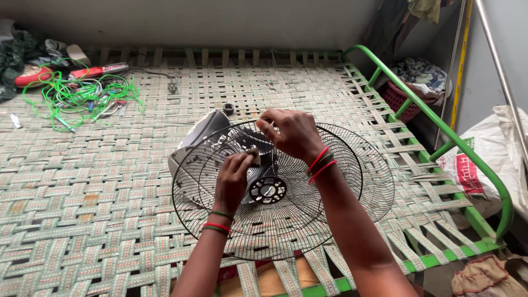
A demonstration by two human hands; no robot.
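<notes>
**Fan guard being wiped on woven cot**

Lying flat on the woven strap bed (110,181), near its green metal frame (440,132): black wire fan guard (286,220), with a second guard ring (368,176) overlapping behind it. Resting under the far left edge: a grey fan blade (206,132).

Pressing onto the wires left of the hub (268,190): left hand (234,179), fingers closed around a small cloth scrap (254,155). Pinching the upper rim wires between fingertips: right hand (294,133). Hands working close together but not touching.

Sitting loose on the straps just beyond the guard: small dark nut (227,108). Lying well apart at the far left: tangled green cord (82,93) and hand tools (99,70).

Risks, as judged: thin wires bending under heavy downward pressure on the springy webbing; fingertips catching between close-set wires; guard sliding, being steadied only by a light pinch; loose nut dropping through gaps in the strapping if the bed is jolted.
</notes>
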